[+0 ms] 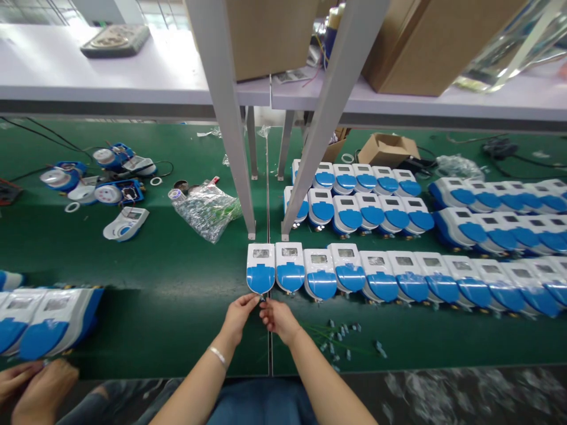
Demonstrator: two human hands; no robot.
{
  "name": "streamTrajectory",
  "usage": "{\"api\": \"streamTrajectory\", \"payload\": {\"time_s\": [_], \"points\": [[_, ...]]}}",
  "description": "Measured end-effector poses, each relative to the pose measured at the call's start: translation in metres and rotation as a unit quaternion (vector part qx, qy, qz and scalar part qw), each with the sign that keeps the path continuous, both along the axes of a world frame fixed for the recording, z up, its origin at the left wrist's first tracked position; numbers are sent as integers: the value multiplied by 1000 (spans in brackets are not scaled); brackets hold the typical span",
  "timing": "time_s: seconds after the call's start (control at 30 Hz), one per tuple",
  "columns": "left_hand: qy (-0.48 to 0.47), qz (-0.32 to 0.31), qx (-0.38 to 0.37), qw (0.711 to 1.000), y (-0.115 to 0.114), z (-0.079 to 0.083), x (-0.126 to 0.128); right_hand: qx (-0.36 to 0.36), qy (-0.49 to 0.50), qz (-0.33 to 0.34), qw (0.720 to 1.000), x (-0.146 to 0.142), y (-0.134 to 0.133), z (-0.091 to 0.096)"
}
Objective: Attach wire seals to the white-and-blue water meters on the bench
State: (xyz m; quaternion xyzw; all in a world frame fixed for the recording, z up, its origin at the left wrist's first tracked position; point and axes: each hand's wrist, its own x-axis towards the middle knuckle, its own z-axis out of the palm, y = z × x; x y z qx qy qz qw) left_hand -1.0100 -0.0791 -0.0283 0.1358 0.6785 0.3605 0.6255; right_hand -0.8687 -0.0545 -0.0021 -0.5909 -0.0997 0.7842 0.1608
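Observation:
A white-and-blue water meter stands at the left end of the front row, its small display facing up. Just below its rounded blue front edge, my left hand and my right hand meet with fingertips pinched. Between them is a tiny dark piece, too small and covered to name. My left wrist wears a silvery bracelet. To the right of my right hand lie several small grey-blue seals with thin green wires.
More meters fill rows to the right. Metal shelf legs come down behind the front row. Opened meters and a plastic bag lie left. A co-worker's hands are at the lower left, beside other meters.

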Motion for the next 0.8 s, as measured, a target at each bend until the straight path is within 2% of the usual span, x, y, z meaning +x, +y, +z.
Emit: {"api": "streamTrajectory", "payload": {"time_s": [0.03,0.07,0.1,0.13,0.17,0.23,0.3,0.37,0.47,0.67,0.8], "points": [[25,2,0,1000,3,2,-9,91,-79,38,992,8,-4,8],[43,15,9,999,8,4,-16,204,-173,81,960,18,-6,17],[53,30,25,998,16,6,-22,320,-262,117,903,28,-8,26],[54,39,47,997,25,9,-24,414,-336,142,834,38,-8,35],[45,36,71,996,36,11,-24,482,-389,160,769,47,-5,44],[13,2,113,994,57,17,-16,544,-470,204,664,61,3,54],[-10,-30,140,990,73,21,-5,541,-523,265,603,67,14,54],[-15,-38,147,988,80,23,5,510,-552,323,575,70,21,48],[0,-40,138,990,81,21,8,482,-561,374,560,71,24,34],[-25,-33,188,981,77,20,11,481,-581,397,523,72,19,26],[-11,-39,211,977,83,18,14,494,-597,379,506,69,20,21]]}}
